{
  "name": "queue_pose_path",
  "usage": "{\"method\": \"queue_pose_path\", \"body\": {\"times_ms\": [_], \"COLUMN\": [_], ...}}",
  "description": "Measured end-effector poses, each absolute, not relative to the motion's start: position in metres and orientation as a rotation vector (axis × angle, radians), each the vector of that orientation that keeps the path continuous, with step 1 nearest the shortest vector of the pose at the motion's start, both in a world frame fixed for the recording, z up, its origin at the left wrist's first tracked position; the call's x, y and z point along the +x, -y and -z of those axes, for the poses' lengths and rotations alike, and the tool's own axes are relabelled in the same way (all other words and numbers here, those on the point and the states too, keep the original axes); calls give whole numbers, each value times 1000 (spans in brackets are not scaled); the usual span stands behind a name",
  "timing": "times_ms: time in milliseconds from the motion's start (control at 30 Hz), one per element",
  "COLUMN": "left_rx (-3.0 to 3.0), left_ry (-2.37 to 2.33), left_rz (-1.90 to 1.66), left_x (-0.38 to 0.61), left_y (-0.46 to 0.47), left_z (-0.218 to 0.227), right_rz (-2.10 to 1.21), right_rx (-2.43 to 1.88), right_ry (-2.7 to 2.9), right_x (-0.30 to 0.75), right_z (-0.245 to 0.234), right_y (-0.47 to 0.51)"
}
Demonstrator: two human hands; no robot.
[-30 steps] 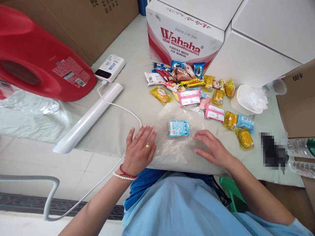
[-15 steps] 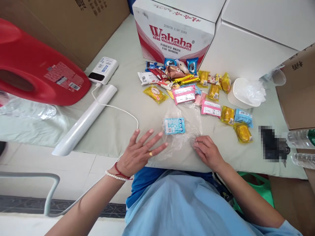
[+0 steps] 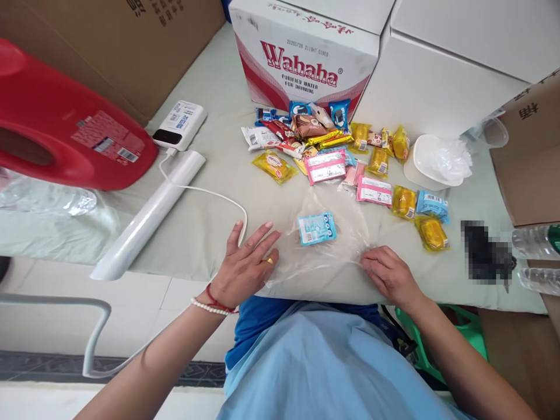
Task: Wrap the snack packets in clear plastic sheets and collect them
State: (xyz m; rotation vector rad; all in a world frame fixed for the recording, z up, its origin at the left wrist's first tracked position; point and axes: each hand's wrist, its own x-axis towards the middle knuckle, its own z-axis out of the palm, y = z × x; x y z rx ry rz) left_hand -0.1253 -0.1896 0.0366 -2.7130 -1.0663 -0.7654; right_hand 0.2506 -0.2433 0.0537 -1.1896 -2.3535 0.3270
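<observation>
So here we had our left hand (image 3: 245, 262) flat on the pale green cloth-covered table (image 3: 210, 227) right at its near edge, fingers spread, fingertips on the left side of a crinkly clear plastic bag (image 3: 306, 262). Our right hand (image 3: 389, 274) sat on the bag's right side with the fingers curled in. The film bunched up at the fingertips, so it looked like a pinch on the bag's edge, though we couldn't swear to it. The small light-blue snack packet (image 3: 317, 228) lay in the middle of the bag, between both hands and a bit farther in from the near edge. It looked to be inside the film rather than on top, but that was hard to tell. Our read: this was the holding-and-spreading bit, bag pinned on one side and gripped on the other. Any next move called for a gentle hand, since thin film slips and the bag lay close to the table's near edge. Room-wise, the strip between the bag and the heap of mixed colourful snack packets (image 3: 324, 146) was bare. A thin white charging cable (image 3: 210, 192) looped just beside our left fingertips, and a yellow wrapped snack (image 3: 432, 233) lay near the right hand, toward the table's right edge.
</observation>
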Motion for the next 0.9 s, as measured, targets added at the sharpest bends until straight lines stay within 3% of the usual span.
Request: {"method": "queue_pose_path", "body": {"times_ms": [300, 633, 900], "left_rx": [-2724, -2742, -2584], "left_ry": [990, 1655, 1824], "left_rz": [626, 703, 939], "left_x": [-121, -123, -100], "left_y": [194, 186, 177], "left_z": [-37, -34, -40], "right_rz": [-443, -783, -966], "right_rx": [-1253, -1280, -1357], "right_ry": [2375, 2266, 2128], "right_x": [272, 270, 258], "right_z": [-73, -93, -82], "right_y": [226, 152, 125]}}
